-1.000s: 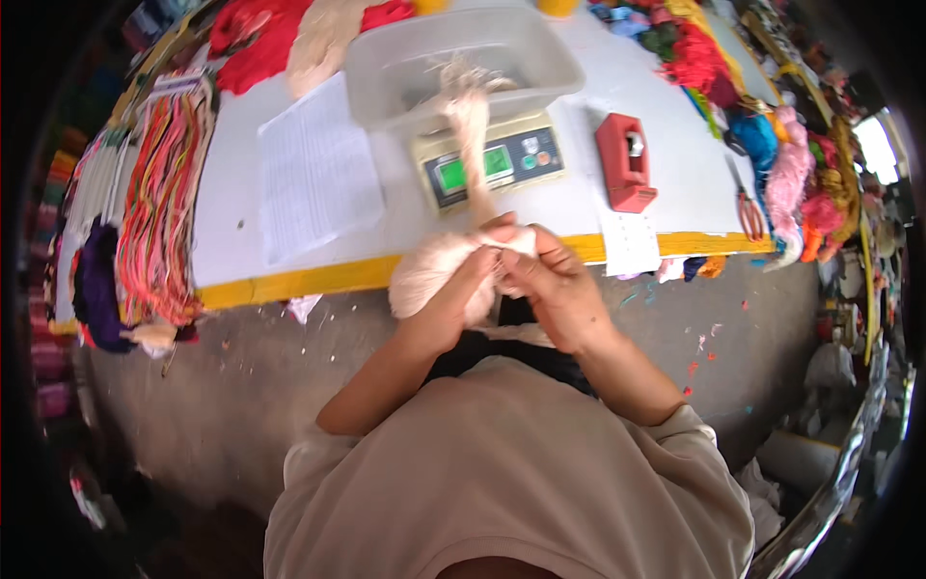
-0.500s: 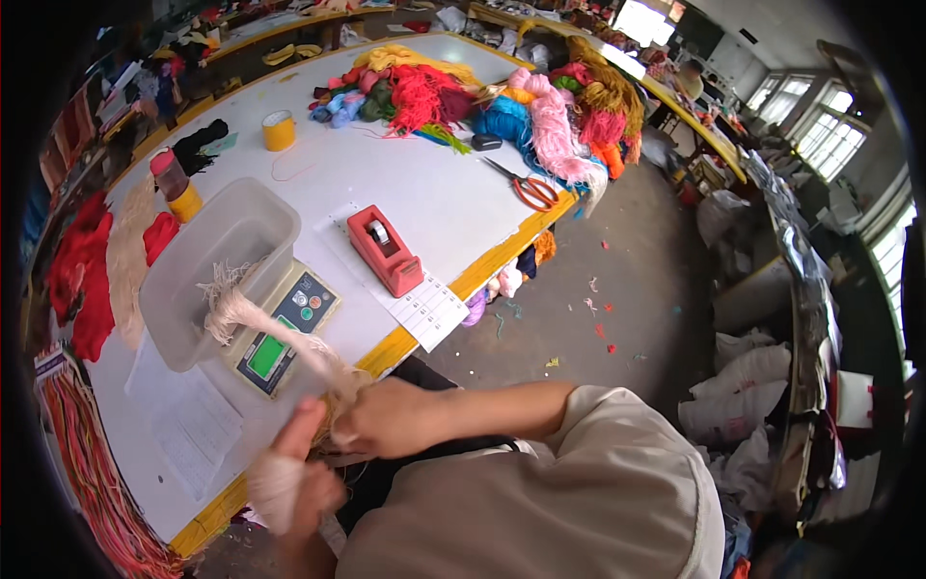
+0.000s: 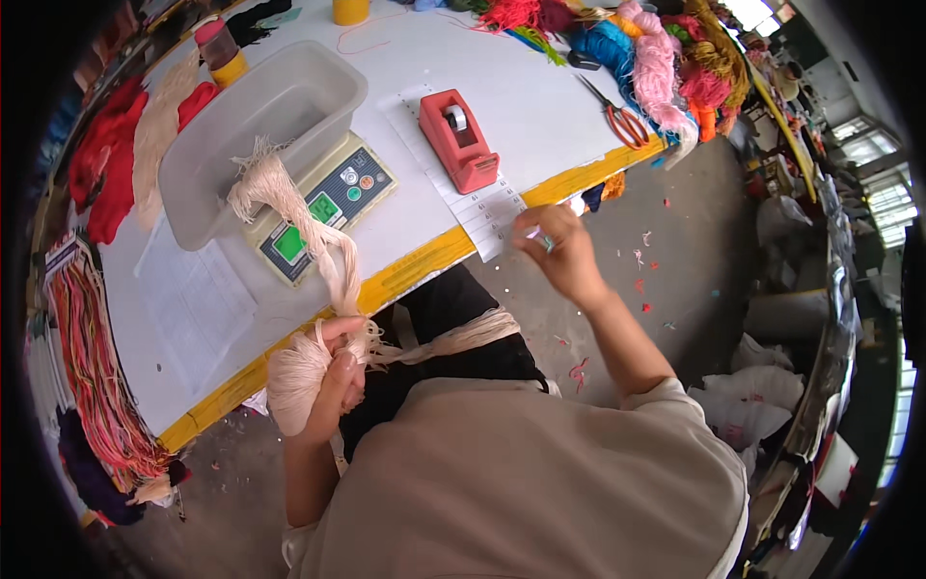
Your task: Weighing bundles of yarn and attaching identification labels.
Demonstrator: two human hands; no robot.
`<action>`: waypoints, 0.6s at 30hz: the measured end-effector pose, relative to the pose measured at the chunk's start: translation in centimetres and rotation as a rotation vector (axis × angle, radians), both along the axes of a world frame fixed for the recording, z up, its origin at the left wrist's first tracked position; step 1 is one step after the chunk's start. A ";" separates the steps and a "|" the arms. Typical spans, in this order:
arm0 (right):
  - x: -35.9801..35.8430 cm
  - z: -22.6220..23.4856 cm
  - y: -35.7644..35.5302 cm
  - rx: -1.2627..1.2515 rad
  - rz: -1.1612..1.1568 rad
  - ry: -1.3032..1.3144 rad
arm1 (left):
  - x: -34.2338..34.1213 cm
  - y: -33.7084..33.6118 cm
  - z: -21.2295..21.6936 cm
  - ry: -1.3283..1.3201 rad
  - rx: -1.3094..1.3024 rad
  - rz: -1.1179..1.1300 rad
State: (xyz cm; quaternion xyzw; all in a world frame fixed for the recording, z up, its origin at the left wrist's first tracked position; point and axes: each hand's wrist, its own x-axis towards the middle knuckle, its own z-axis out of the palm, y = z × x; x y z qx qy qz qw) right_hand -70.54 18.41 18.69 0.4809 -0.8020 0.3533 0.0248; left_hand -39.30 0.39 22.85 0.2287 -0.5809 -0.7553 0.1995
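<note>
My left hand [image 3: 340,372] is closed around a pale cream yarn hank [image 3: 294,381] at the table's front edge. One end of the hank runs up over the digital scale [image 3: 352,183] and hangs into the grey plastic tub [image 3: 333,72]. Another strand stretches right across my lap. Out past the table edge, my right hand [image 3: 567,256] is raised with its fingers pinched together. A small pale, greenish bit shows at its fingertips, too small to name. Between the scale and that hand, a red tape dispenser [image 3: 458,145] stands on a sheet of white labels [image 3: 487,217].
Orange-handled scissors [image 3: 622,121] lie near the right edge beside piled coloured yarn [image 3: 656,63]. Red yarn [image 3: 106,159] and a multicoloured hank [image 3: 92,357] lie at the left. A paper sheet [image 3: 198,299] is below the tub. Thread scraps dot the floor [image 3: 617,280].
My hands were together on the yarn. The right has moved away to the right and up, while the left keeps the hank. The view has shifted, so the table sits higher.
</note>
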 end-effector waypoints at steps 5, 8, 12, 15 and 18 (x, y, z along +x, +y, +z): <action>-4.9 -2.9 0.8 0.092 0.195 0.212 | -0.7 0.5 -0.5 -0.034 -0.003 -0.074; -5.9 -3.7 0.4 -0.013 0.236 0.156 | -1.2 1.0 -0.7 -0.110 -0.049 0.025; -5.7 -4.1 0.6 -0.108 0.187 0.178 | -1.6 0.9 -0.4 -0.081 -0.024 -0.004; -4.7 -4.3 1.0 -0.120 0.125 0.128 | -1.7 0.8 -0.1 -0.130 -0.030 0.006; -2.9 -3.1 1.2 -0.156 0.122 0.232 | -2.0 0.9 0.1 -0.119 -0.047 0.014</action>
